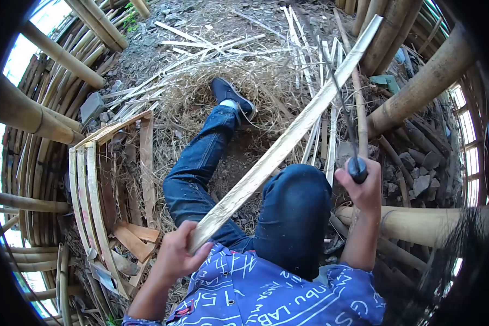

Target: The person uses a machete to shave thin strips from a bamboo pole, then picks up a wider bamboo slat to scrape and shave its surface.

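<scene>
My left hand [180,247] is closed round the near end of a long, pale bamboo slat [280,149]. The slat slants up and away to the right, passing over my legs. In my right hand [362,187] is the dark handle of a long knife [349,119], gripped above my bent knee. Its thin, dark blade appears nearly edge-on, blurred toward the tip, and crosses the slat's far part in this view. Shavings [201,103] lie thickly around my outstretched shoe.
A wooden crate [92,179] with broken boards stands at my left. Split bamboo strips [201,49] are scattered ahead on the gravelly ground. Thick bamboo poles [424,81] slope in on both sides, and broken stones [421,182] lie at the right.
</scene>
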